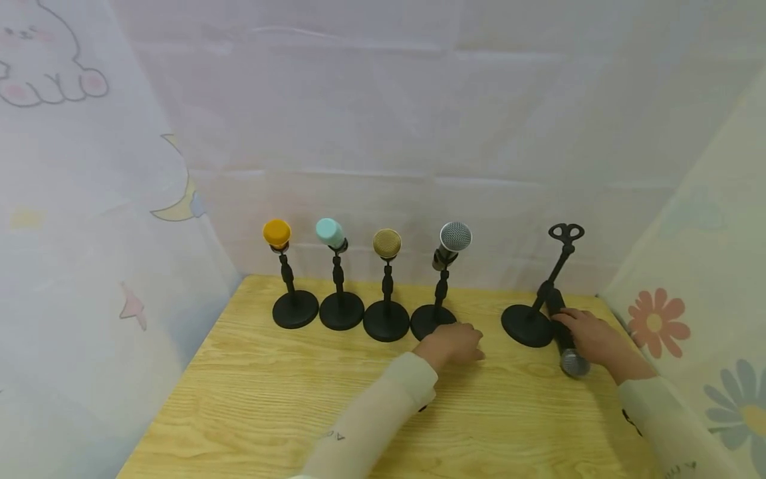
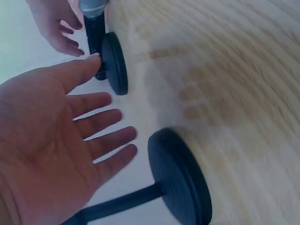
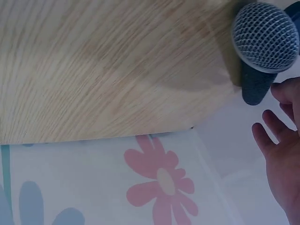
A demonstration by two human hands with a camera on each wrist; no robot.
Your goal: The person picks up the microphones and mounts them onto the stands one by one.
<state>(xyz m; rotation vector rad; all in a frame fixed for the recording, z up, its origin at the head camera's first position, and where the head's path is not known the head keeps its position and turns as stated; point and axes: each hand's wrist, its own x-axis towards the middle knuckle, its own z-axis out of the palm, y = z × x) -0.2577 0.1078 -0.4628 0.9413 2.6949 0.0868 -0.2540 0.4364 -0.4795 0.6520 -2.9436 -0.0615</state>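
Note:
A black handheld microphone point(image 1: 565, 336) with a silver mesh head point(image 3: 266, 37) lies on the table beside a stand with an unfilled clip point(image 1: 566, 233). My right hand point(image 1: 589, 336) is at its side, the thumb close to the handle; whether they touch I cannot tell. In the right wrist view the right hand's fingers point(image 3: 265, 137) extend loosely, not wrapped round it. My left hand point(image 2: 51, 145) spreads its fingers, holding nothing, over the table near the round base point(image 2: 180, 178) of a stand. That stand bears a silver-headed microphone point(image 1: 455, 237).
Left of it stand three more microphones in stands: gold point(image 1: 387, 244), light blue point(image 1: 330, 231) and orange point(image 1: 277, 233). The wooden table point(image 1: 269, 399) ends against a pale cloth backdrop point(image 1: 383, 120). Printed cloth with a red flower point(image 1: 655, 322) hangs at the right edge.

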